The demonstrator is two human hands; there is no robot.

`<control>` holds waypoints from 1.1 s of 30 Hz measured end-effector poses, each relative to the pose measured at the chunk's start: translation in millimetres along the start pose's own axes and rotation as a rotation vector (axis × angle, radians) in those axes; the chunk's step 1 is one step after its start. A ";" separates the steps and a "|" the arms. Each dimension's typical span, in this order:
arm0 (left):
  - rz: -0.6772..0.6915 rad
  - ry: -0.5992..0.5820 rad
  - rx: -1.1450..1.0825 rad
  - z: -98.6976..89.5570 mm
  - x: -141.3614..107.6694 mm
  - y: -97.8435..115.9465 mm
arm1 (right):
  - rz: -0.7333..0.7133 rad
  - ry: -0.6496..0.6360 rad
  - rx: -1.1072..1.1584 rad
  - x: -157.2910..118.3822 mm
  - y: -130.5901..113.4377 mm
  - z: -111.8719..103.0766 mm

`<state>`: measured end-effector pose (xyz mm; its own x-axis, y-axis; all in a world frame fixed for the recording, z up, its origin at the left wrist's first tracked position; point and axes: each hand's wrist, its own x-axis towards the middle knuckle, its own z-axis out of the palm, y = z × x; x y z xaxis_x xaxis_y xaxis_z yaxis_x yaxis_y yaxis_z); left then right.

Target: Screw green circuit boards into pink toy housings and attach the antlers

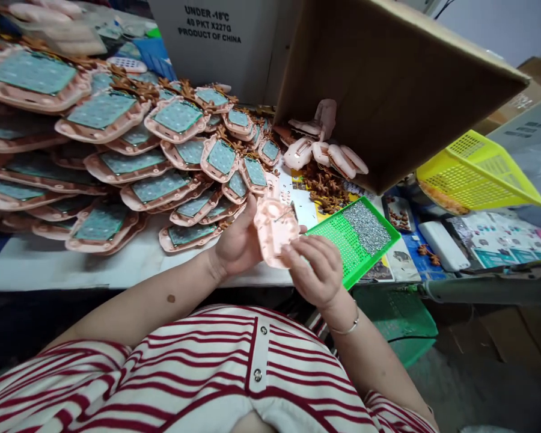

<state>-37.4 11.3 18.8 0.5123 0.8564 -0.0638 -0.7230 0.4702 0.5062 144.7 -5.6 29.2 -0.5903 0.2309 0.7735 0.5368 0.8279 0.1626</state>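
Above the table (130,267), left hand (238,245) clasps pink shell (274,231), fingers half-hidden; right hand (318,269) pinches its edge.

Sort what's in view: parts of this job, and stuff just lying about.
Likely the job:
held pink shell
stacked shells with teal panels
small metal pieces in green tray
brown parts

Probably just lying about:
yellow basket
white oblong object
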 end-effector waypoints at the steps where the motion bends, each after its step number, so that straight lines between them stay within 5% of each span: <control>1: -0.017 0.002 -0.036 -1.7 -3.0 1.7 | -0.028 -0.014 0.027 -3.5 -6.8 4.4; 5: -0.056 -0.021 -0.040 -14.0 -22.7 12.3 | 0.033 0.035 0.252 -17.0 -25.1 15.8; 7: -0.063 -0.079 0.002 -18.0 -34.2 20.1 | 0.345 0.179 0.415 -23.2 -29.6 21.9; 10: -0.102 -0.173 0.108 -16.2 -48.2 31.2 | 1.014 0.303 0.860 -26.6 -30.4 37.0; 12: -0.133 -0.226 0.194 -12.0 -53.9 35.6 | 1.334 0.156 1.318 -23.6 -28.1 48.5; 14: -0.158 -0.274 0.263 -9.2 -57.3 37.2 | 1.473 -0.037 1.702 -18.3 -25.5 57.3; 19: -0.222 -0.363 0.344 -18.2 -63.2 38.9 | 1.380 -0.237 2.051 -12.3 -23.7 58.2; 24: -0.113 -0.236 0.344 -30.7 -68.0 47.4 | 1.371 -0.386 2.036 -17.8 -26.9 46.4; 33: -0.070 -0.140 0.403 -32.3 -72.1 57.5 | 1.440 -0.215 1.963 -15.1 -25.1 40.7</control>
<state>-130.9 -16.5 24.7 0.6317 0.7752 -0.0061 -0.4598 0.3810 0.8021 115.6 -9.1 -11.4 -0.6221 0.7523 -0.2168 -0.3628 -0.5224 -0.7717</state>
